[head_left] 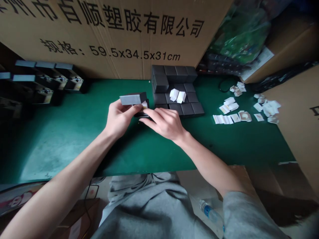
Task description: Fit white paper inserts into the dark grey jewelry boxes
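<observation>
My left hand (119,118) is closed round a small black box (136,99) with its lid raised, held just above the green table (74,132). My right hand (165,124) rests on the box's right side, fingers pressed at its opening where a small white and yellow slip (144,105) shows. Behind the hands stands a stack of closed black boxes (176,91) with two folded white papers (177,95) lying on it.
Several open black boxes (47,83) line the table's far left. Loose white paper slips (239,109) are scattered on the right. Big cardboard cartons (112,33) wall in the back and right side. A water bottle (211,214) lies by my lap.
</observation>
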A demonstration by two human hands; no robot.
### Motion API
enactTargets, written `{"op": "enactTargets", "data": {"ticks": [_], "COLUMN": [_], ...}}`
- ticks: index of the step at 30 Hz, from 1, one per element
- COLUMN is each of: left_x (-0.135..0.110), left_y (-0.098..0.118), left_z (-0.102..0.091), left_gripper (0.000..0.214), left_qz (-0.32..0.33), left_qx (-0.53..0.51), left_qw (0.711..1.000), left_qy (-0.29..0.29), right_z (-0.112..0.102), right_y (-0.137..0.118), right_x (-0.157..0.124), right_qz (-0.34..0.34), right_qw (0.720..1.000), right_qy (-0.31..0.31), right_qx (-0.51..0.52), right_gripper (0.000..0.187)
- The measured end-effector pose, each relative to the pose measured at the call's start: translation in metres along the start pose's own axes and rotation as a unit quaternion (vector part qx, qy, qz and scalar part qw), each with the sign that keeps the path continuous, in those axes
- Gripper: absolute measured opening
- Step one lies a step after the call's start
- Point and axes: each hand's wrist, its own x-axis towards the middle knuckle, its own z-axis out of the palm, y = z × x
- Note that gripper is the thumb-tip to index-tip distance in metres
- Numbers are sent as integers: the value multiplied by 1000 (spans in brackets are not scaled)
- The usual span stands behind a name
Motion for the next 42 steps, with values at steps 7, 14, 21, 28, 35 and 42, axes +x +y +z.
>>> {"op": "enactTargets", "data": {"ticks": [7,14,21,28,35,42], "left_x": [9,10,8,7,8,9], "left_y": [5,8,7,9,5,-1], "left_z": [0,-2,0,-1,-1,-2], "left_gripper": [13,27,25,28,25,25], "left_qz": [-29,-105,-100,-99,-96,-73], "left_qx": [-68,-86,-95,-70,-75,-64], "left_qw": [997,991,990,993,993,995], "left_qy": [23,-4,9,14,8,-3], "right_z": [3,2,1,0,1,1], "right_y": [1,1,1,0,0,0], "right_x": [-1,0,-1,0,0,-1], "right_qz": [31,28,16,-5,-1,0], "right_qw": [998,999,999,997,999,999], "right_qy": [47,28,35,71,46,34], "right_qx": [20,14,14,24,21,27], "right_gripper": [23,23,20,14,18,20]}}
